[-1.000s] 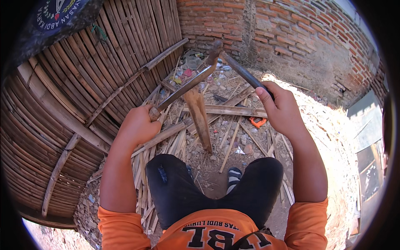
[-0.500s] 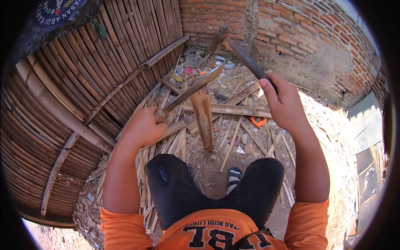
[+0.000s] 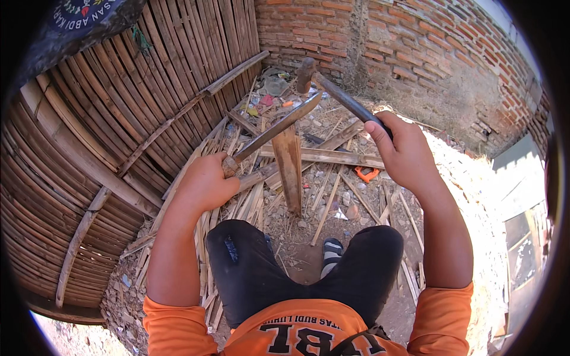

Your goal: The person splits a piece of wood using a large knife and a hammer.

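My left hand point(image 3: 208, 181) is closed round the handle of a machete point(image 3: 276, 127), whose long blade slants up and to the right. The blade lies across the top end of an upright piece of split bamboo or wood point(image 3: 289, 172) that stands on the ground in front of my knees. In my right hand point(image 3: 404, 145) is the dark handle of a hammer point(image 3: 350, 102). Its rusty head point(image 3: 306, 75) hangs just above the blade's tip; whether they touch I cannot tell.
Split strips point(image 3: 237, 207) litter the ground, with longer pieces point(image 3: 338, 155) lying crosswise behind the upright one. An orange saw handle point(image 3: 366, 174) lies to the right. A bamboo wall point(image 3: 119, 118) closes off the left, a brick wall point(image 3: 409, 47) the back. Rubbish point(image 3: 267, 101) lies in the corner.
The hammer head has come down and slightly left toward the machete's tip. My left hand and the blade stay almost where they were.
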{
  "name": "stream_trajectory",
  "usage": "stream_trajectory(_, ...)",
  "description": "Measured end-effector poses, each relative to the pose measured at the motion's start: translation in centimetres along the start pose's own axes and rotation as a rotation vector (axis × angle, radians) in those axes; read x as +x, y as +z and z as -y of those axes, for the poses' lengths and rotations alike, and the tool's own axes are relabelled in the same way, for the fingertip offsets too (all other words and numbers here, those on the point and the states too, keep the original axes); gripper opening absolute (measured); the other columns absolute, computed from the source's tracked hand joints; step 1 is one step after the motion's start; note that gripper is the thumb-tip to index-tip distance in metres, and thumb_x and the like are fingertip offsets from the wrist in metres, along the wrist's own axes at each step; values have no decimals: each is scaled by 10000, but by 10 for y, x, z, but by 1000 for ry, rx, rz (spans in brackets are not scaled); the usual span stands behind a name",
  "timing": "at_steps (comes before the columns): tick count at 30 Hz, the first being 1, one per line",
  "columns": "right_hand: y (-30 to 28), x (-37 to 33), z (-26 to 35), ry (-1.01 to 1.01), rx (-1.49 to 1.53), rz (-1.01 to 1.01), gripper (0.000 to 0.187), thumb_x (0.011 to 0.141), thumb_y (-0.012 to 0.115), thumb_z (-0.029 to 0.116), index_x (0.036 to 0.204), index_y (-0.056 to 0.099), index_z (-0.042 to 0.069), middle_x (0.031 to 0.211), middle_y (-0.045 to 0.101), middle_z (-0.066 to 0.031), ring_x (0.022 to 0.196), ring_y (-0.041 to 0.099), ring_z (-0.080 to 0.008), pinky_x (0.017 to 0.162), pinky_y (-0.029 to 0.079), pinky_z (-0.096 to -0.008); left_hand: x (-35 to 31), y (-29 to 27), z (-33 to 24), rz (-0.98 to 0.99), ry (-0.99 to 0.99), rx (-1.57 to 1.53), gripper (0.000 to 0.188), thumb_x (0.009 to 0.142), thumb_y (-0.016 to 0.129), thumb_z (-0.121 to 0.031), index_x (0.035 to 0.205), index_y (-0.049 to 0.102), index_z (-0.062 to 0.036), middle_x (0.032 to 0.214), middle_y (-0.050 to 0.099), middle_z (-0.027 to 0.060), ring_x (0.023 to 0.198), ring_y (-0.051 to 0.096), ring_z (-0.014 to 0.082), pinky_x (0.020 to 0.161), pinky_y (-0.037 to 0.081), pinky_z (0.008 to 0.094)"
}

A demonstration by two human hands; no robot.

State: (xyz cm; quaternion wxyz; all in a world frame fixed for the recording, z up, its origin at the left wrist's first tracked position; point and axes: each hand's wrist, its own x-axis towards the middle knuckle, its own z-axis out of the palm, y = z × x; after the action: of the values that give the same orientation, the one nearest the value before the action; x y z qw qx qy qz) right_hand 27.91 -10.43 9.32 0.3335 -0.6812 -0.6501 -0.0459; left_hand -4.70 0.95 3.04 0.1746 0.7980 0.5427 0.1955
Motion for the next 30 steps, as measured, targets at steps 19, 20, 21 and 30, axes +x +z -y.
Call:
stream_trajectory(19, 9, -1, -7, 50, -53, 96, 386, 1040, 562, 388, 1035, 649, 12, 670, 627, -176, 624, 636, -355, 596, 460, -455, -1, 3, 3, -38, 6, 34, 478, 726, 663, -172, 1153, 669, 42, 902, 695, 277, 903, 693, 429, 817, 522, 462)
stream_trajectory(20, 6, -2, -4, 37, -42, 61, 386, 1040, 563, 389, 1036, 650, 13, 664, 624, -174, 621, 634, -351, 593, 458, -454, -1, 1, 1, -22, -4, 35, 482, 726, 664, -173, 1156, 669, 43, 906, 695, 279, 910, 692, 433, 820, 522, 462)
stream_trajectory(21, 2, -3, -1, 28, -34, 28, 386, 1040, 563, 389, 1037, 651, 14, 658, 622, -172, 617, 631, -347, 590, 456, -453, -1, 0, -2, -1, -13, 34, 485, 726, 665, -174, 1159, 668, 44, 910, 695, 282, 916, 691, 437, 822, 523, 463)
stream_trajectory(30, 12, -2, -14, 96, -26, 153, 435, 1045, 537, 434, 1042, 646, 13, 669, 622, -180, 634, 627, -365, 620, 469, -461, -4, -5, -11, 16, -16, 65, 469, 723, 674, -173, 1126, 663, 65, 924, 690, 295, 940, 681, 456, 832, 524, 467)
